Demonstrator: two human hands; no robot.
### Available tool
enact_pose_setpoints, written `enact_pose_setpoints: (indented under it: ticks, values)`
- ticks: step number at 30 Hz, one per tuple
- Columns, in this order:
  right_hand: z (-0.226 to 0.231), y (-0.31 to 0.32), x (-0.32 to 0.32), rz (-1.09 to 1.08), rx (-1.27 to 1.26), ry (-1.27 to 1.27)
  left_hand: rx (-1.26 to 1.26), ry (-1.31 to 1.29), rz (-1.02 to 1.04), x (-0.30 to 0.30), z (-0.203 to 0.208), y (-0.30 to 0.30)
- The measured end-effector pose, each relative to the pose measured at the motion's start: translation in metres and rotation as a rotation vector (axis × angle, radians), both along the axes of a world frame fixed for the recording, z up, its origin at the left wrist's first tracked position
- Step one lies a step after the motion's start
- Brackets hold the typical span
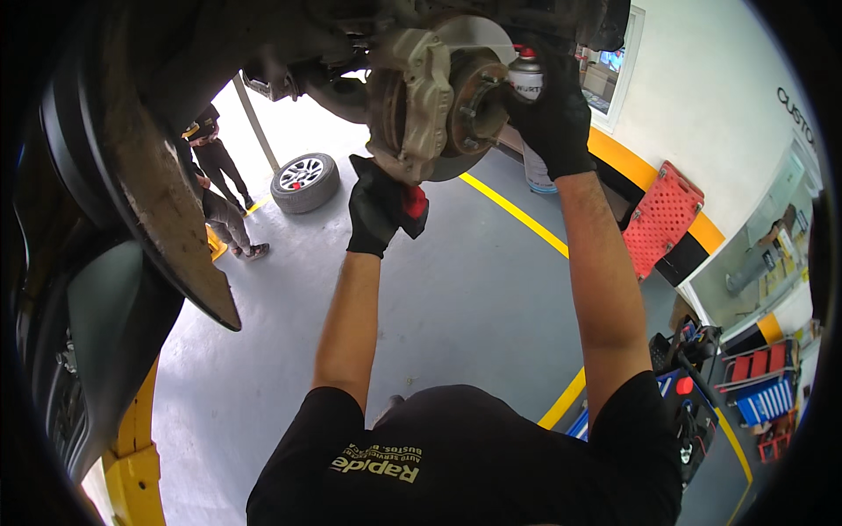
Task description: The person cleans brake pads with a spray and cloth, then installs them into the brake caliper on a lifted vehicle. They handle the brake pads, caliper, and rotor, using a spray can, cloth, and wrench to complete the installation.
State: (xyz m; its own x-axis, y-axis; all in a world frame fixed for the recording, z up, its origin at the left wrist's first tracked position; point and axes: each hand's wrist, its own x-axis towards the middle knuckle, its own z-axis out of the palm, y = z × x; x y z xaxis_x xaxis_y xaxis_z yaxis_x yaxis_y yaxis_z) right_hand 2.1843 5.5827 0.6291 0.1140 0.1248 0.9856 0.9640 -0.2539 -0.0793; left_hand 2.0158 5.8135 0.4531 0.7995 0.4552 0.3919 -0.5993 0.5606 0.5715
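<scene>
Right hand point(557, 123): gloved, gripping the spray can point(526, 79)
Spray can: red-topped, beside the hub point(480, 105), near the disc point(474, 35)
Left hand point(375, 210): gloved, just below the caliper point(423, 110), at a red item point(414, 202); cannot tell whether gripping
Wheel point(305, 193): on the floor point(465, 307)

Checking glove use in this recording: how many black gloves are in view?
2: one on the left hand, just below the caliper; one on the right hand, holding the can. Any on the far people are hidden or too small to tell.
</scene>
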Motion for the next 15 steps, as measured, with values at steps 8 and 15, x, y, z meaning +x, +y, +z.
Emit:
enact_pose_setpoints:
  ticks: [8,15]
  values:
    - [0.02,0.012,-0.09,-0.183,-0.413,-0.291,-0.006,-0.064,-0.085,-0.01,0.017,0.009]
    - [0.068,0.04,-0.142,-0.246,-0.597,-0.498,-0.056,-0.151,-0.137,-0.013,0.026,0.006]
